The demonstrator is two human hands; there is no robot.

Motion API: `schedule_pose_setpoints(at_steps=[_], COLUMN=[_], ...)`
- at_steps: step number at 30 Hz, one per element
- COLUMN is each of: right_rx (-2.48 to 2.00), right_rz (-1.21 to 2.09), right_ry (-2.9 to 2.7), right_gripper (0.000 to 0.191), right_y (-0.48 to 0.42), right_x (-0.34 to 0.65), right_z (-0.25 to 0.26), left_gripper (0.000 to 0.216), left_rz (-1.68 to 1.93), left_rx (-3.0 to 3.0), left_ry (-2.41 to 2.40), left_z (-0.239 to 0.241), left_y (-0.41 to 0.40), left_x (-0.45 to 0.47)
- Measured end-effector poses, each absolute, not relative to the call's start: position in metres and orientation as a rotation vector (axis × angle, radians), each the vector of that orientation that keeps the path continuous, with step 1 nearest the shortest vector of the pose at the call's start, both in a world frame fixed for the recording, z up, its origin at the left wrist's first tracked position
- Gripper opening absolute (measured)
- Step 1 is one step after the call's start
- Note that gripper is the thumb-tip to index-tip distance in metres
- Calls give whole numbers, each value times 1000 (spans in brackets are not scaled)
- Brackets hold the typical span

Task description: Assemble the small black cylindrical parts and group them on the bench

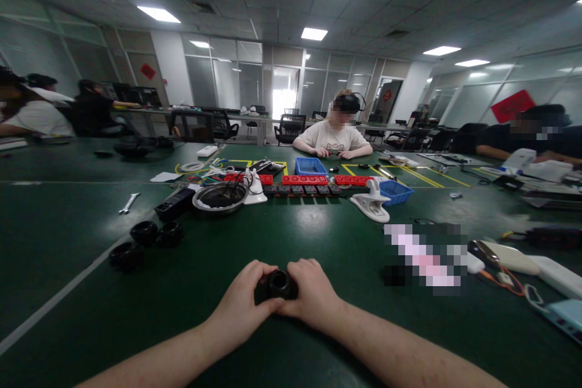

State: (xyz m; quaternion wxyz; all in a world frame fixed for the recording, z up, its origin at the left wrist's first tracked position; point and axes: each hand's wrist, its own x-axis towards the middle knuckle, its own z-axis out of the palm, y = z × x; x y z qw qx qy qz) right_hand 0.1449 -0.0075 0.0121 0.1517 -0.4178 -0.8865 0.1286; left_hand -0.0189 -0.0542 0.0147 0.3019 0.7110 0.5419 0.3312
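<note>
Between my two hands, low in the middle of the head view, is a black round part (279, 282) with an open hole on top. My left hand (247, 297) grips it from the left, thumb at the near side and fingers curled behind. From the right, my right hand (313, 294) closes on the same part, its thumb almost meeting the other one. Fingers hide much of the part's sides. Off to the left stand three similar-looking black round parts, the nearest one (126, 256) slightly apart from the other two.
A wrench (130, 203) and a metal bowl (220, 199) lie on the green table (313, 242). Red socket strips (304, 180), white clip stands (370, 203) and blue bins (311, 166) line the middle. A person (339, 133) sits opposite. Cables and power banks (509, 256) lie right.
</note>
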Motion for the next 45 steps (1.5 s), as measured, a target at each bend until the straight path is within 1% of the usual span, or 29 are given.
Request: schedule_pose_setpoints(at_steps=[2,3,5,6,10,12,14,16,17,21,23,25,28,30,31,33,34,36,38,40,42,45], right_rx=[-1197,-1162,-1046,-967,-670,-606,-560,-518,-504,-534,-584,-723,-1040,-1161,-1183,-1160,-1121,-998,-861,-773,-729,-722], right_rz=[198,199,326,425,770,867,933,971,975,931,923,873,575,355,292,288,337,520,747,992,1184,1227], right_ry=[-2546,-2561,-2603,-2627,-2716,-2741,-2751,-2749,-2747,-2747,-2732,-2711,-2671,-2652,-2651,-2672,-2682,-2698,-2705,-2676,-2633,-2618], right_gripper=[46,49,55,54,37,35,35,31,28,22,23,29,39,45,47,52,54,56,48,37,33,24], right_y=[-11,-11,-8,-5,5,9,11,12,12,13,11,6,-3,-8,-9,-9,-8,-3,3,9,15,19], right_x=[142,143,147,150,162,165,167,168,168,169,167,163,153,146,145,146,148,155,162,167,168,164], right_z=[12,12,13,14,20,24,28,30,30,29,26,22,17,17,17,19,21,24,27,29,30,30], left_gripper=[27,27,29,29,31,33,43,55,56,36,33,32,30,30,29,29,33,47,55,48,38,38], left_rz=[895,886,848,818,691,639,610,610,611,608,623,666,770,822,836,851,859,886,885,846,807,763], left_rx=[1887,1895,1921,1944,2031,2044,2046,2036,2030,2034,2027,2005,1954,1941,1946,1983,2000,2033,2071,2107,2121,2111], left_ry=[1462,1454,1395,1345,1177,1161,1173,1197,1200,1152,1173,1252,1445,1537,1552,1528,1499,1418,1327,1248,1213,1220], left_z=[12,12,15,18,31,35,36,37,37,37,35,32,25,20,19,17,18,20,23,25,28,30], left_y=[-53,-53,-52,-52,-54,-55,-56,-56,-56,-56,-57,-56,-54,-52,-51,-50,-49,-49,-49,-49,-48,-45], left_x=[-19,-19,-22,-23,-31,-33,-34,-35,-35,-33,-31,-28,-24,-23,-23,-25,-27,-31,-35,-37,-37,-36])
